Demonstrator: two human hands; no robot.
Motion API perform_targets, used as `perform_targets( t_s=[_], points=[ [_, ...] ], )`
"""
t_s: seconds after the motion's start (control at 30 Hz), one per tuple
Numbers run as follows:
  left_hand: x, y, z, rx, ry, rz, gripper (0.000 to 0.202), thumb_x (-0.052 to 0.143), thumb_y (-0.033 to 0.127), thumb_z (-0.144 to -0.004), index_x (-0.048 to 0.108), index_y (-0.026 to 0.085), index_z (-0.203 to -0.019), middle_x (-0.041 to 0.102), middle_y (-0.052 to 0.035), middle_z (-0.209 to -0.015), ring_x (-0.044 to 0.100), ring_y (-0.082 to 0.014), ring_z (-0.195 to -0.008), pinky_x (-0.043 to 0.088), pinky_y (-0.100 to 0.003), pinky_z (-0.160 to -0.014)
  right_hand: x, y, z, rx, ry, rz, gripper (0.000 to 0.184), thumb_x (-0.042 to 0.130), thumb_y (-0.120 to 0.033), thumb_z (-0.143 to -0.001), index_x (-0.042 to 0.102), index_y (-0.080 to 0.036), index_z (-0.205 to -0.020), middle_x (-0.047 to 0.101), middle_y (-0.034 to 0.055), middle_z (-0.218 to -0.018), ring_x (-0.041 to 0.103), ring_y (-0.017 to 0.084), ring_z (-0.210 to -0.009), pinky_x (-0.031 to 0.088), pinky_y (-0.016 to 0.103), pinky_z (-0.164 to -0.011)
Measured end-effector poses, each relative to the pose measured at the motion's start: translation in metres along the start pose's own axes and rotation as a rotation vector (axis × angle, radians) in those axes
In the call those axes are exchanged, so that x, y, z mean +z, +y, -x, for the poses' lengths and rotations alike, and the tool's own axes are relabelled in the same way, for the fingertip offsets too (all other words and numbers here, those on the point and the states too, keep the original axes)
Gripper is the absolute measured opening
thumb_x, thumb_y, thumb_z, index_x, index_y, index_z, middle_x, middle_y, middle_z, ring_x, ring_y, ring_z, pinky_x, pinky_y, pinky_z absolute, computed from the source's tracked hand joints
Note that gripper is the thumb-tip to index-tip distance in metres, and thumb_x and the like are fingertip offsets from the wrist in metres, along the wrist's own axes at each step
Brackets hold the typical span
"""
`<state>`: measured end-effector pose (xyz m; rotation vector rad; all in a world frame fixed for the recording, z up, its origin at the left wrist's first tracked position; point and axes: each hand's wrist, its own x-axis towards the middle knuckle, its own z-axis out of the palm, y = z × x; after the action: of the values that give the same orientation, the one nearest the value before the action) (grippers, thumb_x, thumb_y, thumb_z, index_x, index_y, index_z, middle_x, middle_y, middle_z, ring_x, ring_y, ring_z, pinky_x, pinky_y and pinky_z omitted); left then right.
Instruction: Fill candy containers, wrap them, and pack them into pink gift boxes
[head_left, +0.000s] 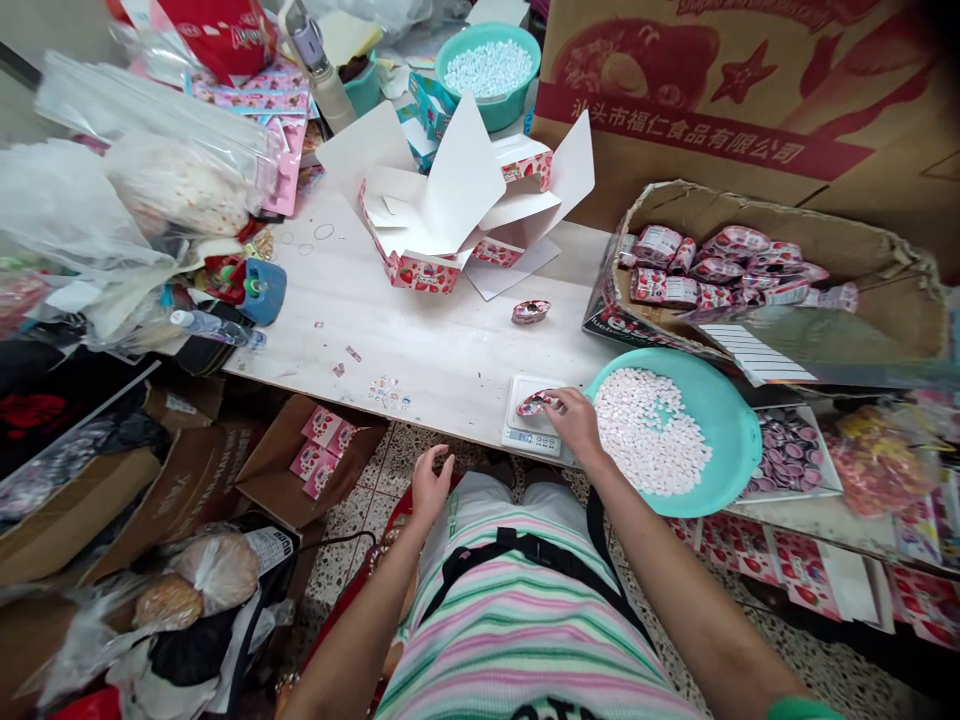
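My right hand point(576, 422) pinches a small red-and-white candy packet point(534, 404) that rests on a small white digital scale point(529, 420) at the table's near edge. Just right of that hand lies a teal basin point(731, 430) full of small white-pink candies. My left hand point(429, 487) hangs below the table edge over my lap, fingers loosely curled, holding nothing that I can see. Another filled packet point(531, 311) lies alone on the table further back.
An open strawberry-print carton point(457, 215) stands at the table's middle back. A cardboard tray point(862, 300) of filled packets sits at the right, a big brown box point(750, 110) behind it. A second teal bowl point(491, 65) of candies is far back. Plastic bags point(127, 190) clutter the left.
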<state>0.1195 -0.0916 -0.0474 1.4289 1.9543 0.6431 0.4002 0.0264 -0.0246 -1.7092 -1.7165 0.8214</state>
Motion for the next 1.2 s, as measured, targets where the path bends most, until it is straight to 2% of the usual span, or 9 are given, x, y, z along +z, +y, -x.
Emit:
perform_targets(
  t_s=[0.1, 0.2, 0.3, 0.4, 0.5, 0.63, 0.83, 1.0, 1.2],
  points=[
    [0.003, 0.0, 0.001, -0.002, -0.013, 0.013, 0.022, 0.051, 0.036, -0.084, 0.059, 0.022, -0.1, 0.065, -0.0064, -0.103, 0.058, -0.0218, -0.101, 0.045, -0.039, -0.091, -0.02, 0.013, 0.011, 0.108, 0.139, 0.053, 0.023, 0.051, -0.032, -0.081, 0.066, -0.018, -0.092, 0.065, 0.0069, -0.091, 0.056, 0.016, -0.069, 0.046, 0.03, -0.074],
    [0.004, 0.002, -0.002, -0.001, -0.034, 0.019, 0.022, 0.051, 0.035, -0.084, 0.059, 0.022, -0.1, 0.065, -0.0063, -0.103, 0.058, -0.0217, -0.101, 0.046, -0.039, -0.09, -0.042, 0.045, 0.028, 0.26, 0.266, 0.164, 0.026, 0.045, -0.029, -0.081, 0.065, -0.016, -0.092, 0.066, 0.0088, -0.092, 0.057, 0.018, -0.074, 0.044, 0.03, -0.076],
    [0.003, 0.004, -0.007, 0.008, -0.038, 0.012, 0.022, 0.051, 0.035, -0.084, 0.06, 0.022, -0.099, 0.066, -0.0061, -0.101, 0.059, -0.0217, -0.099, 0.046, -0.038, -0.089, -0.057, 0.081, 0.049, 0.446, 0.238, 0.26, 0.032, 0.042, -0.026, -0.078, 0.065, -0.013, -0.096, 0.066, 0.0118, -0.096, 0.059, 0.021, -0.08, 0.043, 0.033, -0.077],
    [0.0, 0.005, -0.013, 0.024, -0.037, 0.002, 0.021, 0.051, 0.035, -0.084, 0.06, 0.022, -0.098, 0.066, -0.0066, -0.1, 0.059, -0.0221, -0.098, 0.045, -0.039, -0.09, -0.057, 0.105, 0.064, 0.583, 0.11, 0.293, 0.037, 0.045, -0.031, -0.077, 0.064, -0.012, -0.102, 0.067, 0.0123, -0.094, 0.06, 0.023, -0.082, 0.043, 0.032, -0.075],
    [-0.001, 0.007, -0.017, 0.046, -0.048, -0.005, 0.022, 0.051, 0.035, -0.084, 0.06, 0.021, -0.098, 0.066, -0.0068, -0.1, 0.058, -0.0224, -0.099, 0.045, -0.039, -0.09, -0.049, 0.114, 0.068, 0.563, -0.001, 0.281, 0.04, 0.052, -0.036, -0.074, 0.063, -0.012, -0.104, 0.067, 0.0105, -0.09, 0.06, 0.021, -0.08, 0.043, 0.03, -0.072],
    [0.002, 0.007, -0.013, 0.061, -0.075, -0.005, 0.022, 0.051, 0.035, -0.084, 0.06, 0.022, -0.098, 0.066, -0.0064, -0.1, 0.059, -0.0223, -0.099, 0.045, -0.039, -0.089, -0.042, 0.118, 0.06, 0.571, -0.019, 0.285, 0.034, 0.057, -0.037, -0.071, 0.066, -0.014, -0.094, 0.068, 0.0082, -0.085, 0.061, 0.019, -0.075, 0.042, 0.027, -0.068],
    [0.01, 0.0, -0.001, 0.045, -0.109, 0.005, 0.022, 0.051, 0.036, -0.084, 0.06, 0.023, -0.099, 0.066, -0.0055, -0.101, 0.059, -0.0217, -0.099, 0.047, -0.038, -0.086, -0.048, 0.116, 0.051, 0.532, -0.054, 0.328, 0.023, 0.056, -0.037, -0.072, 0.067, -0.018, -0.078, 0.068, 0.0043, -0.074, 0.061, 0.018, -0.069, 0.038, 0.025, -0.06],
    [0.008, 0.002, -0.005, 0.064, -0.127, 0.005, 0.022, 0.052, 0.036, -0.083, 0.061, 0.023, -0.099, 0.066, -0.0058, -0.101, 0.059, -0.0222, -0.099, 0.046, -0.039, -0.086, -0.05, 0.112, 0.046, 0.491, -0.131, 0.435, 0.019, 0.056, -0.032, -0.072, 0.069, -0.018, -0.075, 0.069, 0.0073, -0.078, 0.061, 0.019, -0.073, 0.036, 0.026, -0.061],
    [0.008, 0.006, -0.01, 0.089, -0.164, -0.01, 0.022, 0.052, 0.035, -0.083, 0.06, 0.022, -0.098, 0.066, -0.0069, -0.101, 0.058, -0.0227, -0.098, 0.045, -0.04, -0.089, -0.053, 0.118, 0.034, 0.486, -0.175, 0.441, 0.013, 0.061, -0.029, -0.067, 0.068, -0.019, -0.065, 0.068, 0.0049, -0.067, 0.059, 0.018, -0.064, 0.033, 0.025, -0.056]
  ],
)
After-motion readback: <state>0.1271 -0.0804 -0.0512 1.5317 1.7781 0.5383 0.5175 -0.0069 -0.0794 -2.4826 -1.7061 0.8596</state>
